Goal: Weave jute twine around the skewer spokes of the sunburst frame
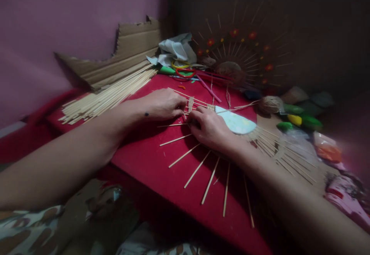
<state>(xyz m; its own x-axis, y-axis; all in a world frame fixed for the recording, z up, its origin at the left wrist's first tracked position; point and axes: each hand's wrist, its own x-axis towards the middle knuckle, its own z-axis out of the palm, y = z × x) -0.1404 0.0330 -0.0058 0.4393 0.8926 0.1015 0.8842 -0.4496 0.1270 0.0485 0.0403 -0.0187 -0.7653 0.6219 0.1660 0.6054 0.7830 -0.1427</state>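
A fan-shaped piece of thin wooden sticks spreads over the red table, its sticks radiating from a pale blue half-round centre. Twine weaving wraps some sticks near their left side. My left hand is closed at the woven band, fingertips pinched on what seems to be the twine, mostly hidden. My right hand rests over the sticks just right of it, fingers curled on the work near the band. What lies under its fingertips is hidden. Loose twine runs right to a ball of twine.
A bundle of sticks lies at left beside torn cardboard. Red-handled scissors and crumpled cloth or paper sit behind. A flowered stick fan stands at the back. A pink glue gun-like object is at right.
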